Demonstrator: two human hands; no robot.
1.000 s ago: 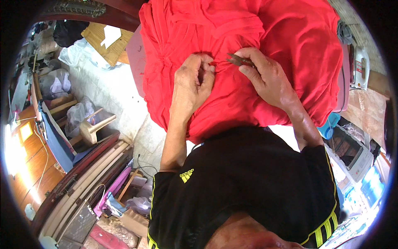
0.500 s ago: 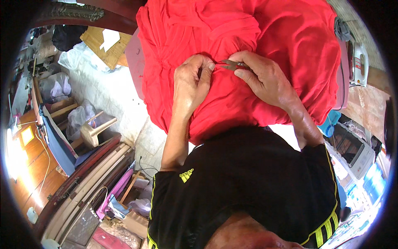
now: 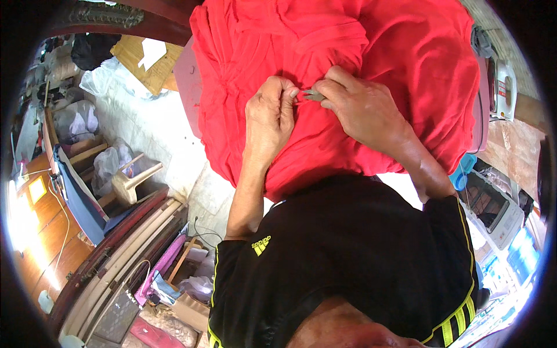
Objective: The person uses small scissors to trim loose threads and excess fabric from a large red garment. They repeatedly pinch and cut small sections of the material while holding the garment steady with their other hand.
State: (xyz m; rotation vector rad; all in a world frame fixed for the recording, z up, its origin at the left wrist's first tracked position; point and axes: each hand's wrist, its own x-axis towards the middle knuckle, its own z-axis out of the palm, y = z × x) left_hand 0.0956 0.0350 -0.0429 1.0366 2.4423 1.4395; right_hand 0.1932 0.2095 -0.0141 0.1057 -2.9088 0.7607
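A large heap of red fabric [image 3: 418, 64] lies gathered in folds in front of me. My left hand [image 3: 271, 110] pinches a bit of this fabric between thumb and fingers near its middle. Facing it, my right hand [image 3: 365, 104] is closed around small metal thread snips [image 3: 313, 95]. Their blade tips point left, a short gap from my left fingertips. The handles are hidden inside my right fist. Whether a thread runs between the hands is too fine to tell.
The fabric covers a pinkish surface [image 3: 190, 87]. At the right stands a white clothes iron [image 3: 506, 90], with a blue plastic container [image 3: 462, 172] nearer me. To the left are a wooden board [image 3: 130, 61], plastic bags [image 3: 98, 81] and stacked wooden frame pieces [image 3: 110, 267].
My right hand has turned, its back now more upward, and the snips have shifted slightly left with less of them showing. My left hand keeps its pinch almost in place.
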